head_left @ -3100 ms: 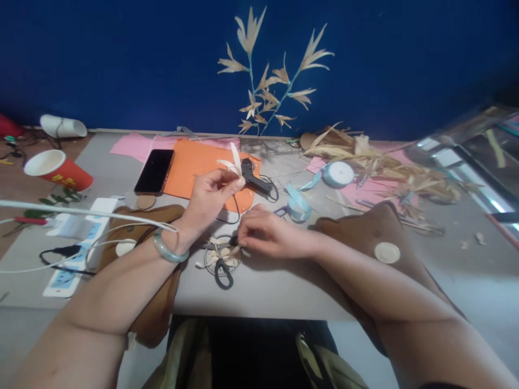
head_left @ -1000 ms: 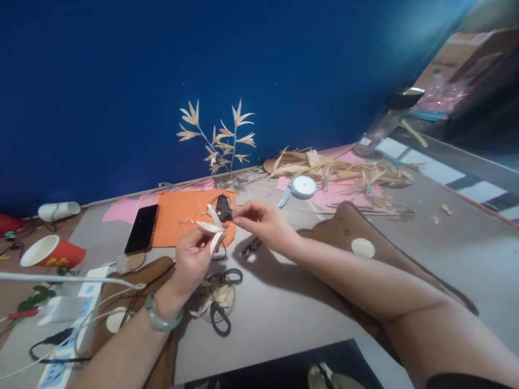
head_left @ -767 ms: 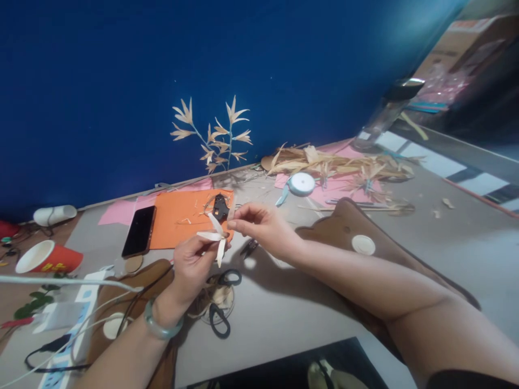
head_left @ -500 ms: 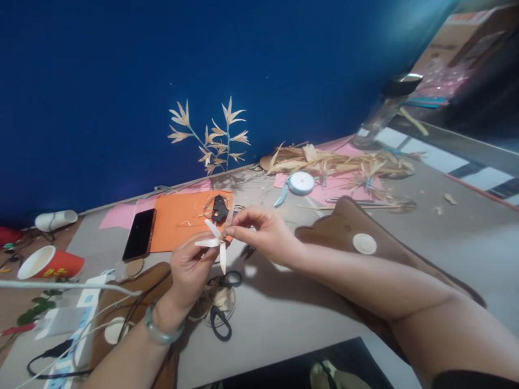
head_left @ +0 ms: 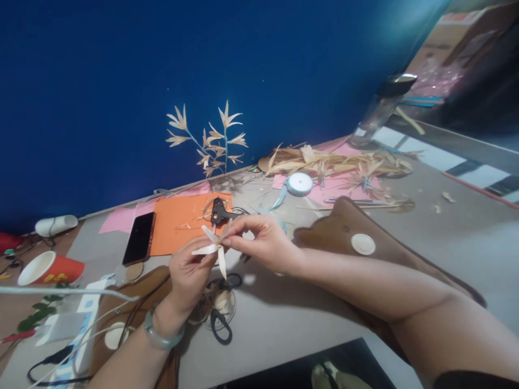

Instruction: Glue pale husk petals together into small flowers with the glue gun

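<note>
Just before the glue gun (head_left: 219, 212), both hands (left (head_left: 188, 270), right (head_left: 265, 243)) pinch the pale husk flower (head_left: 219, 246), whose thin petals could tear or come loose if tugged unevenly.

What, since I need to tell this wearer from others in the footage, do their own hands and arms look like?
The left hand is ungloved, with a smooth, rounded, pale grey-green bangle at its wrist. The right hand is ungloved too, its wrist unadorned; a black sleeve edge shows higher up that arm.
</note>
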`<action>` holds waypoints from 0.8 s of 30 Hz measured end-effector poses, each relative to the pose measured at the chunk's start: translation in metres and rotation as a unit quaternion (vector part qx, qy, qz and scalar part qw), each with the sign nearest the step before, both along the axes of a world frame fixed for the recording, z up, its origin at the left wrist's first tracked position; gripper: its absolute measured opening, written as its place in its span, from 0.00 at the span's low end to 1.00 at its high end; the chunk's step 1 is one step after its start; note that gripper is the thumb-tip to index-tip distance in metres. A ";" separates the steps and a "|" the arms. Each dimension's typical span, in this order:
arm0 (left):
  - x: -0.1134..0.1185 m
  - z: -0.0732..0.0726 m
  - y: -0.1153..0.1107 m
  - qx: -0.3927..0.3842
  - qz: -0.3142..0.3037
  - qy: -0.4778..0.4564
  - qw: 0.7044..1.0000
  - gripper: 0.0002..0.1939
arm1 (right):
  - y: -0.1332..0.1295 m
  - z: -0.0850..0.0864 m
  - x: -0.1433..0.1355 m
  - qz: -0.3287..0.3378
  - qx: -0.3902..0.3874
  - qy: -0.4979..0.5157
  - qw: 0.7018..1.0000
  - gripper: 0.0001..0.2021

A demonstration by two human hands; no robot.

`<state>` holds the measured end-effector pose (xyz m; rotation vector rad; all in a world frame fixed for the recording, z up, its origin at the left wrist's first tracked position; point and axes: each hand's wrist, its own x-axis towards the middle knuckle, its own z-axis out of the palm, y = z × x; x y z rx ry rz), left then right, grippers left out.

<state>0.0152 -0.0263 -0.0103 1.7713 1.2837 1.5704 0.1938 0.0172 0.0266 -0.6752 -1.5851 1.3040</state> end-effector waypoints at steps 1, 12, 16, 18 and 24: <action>0.000 0.001 0.000 -0.005 0.002 0.001 1.000 0.03 | 0.000 0.000 0.000 -0.001 -0.002 -0.002 1.000 0.05; 0.001 0.001 0.000 -0.011 0.010 -0.019 1.000 0.06 | -0.001 0.000 0.000 -0.004 -0.003 -0.016 1.000 0.06; 0.001 0.000 0.001 0.008 0.009 -0.015 1.000 0.04 | -0.001 0.000 0.000 -0.014 0.006 -0.025 1.000 0.05; 0.001 0.001 0.001 0.006 0.013 -0.005 1.000 0.03 | -0.001 -0.001 0.000 -0.013 0.009 -0.027 1.000 0.05; 0.000 0.000 0.001 0.022 0.043 0.041 0.998 0.04 | -0.001 -0.006 -0.001 -0.019 0.011 -0.029 0.999 0.05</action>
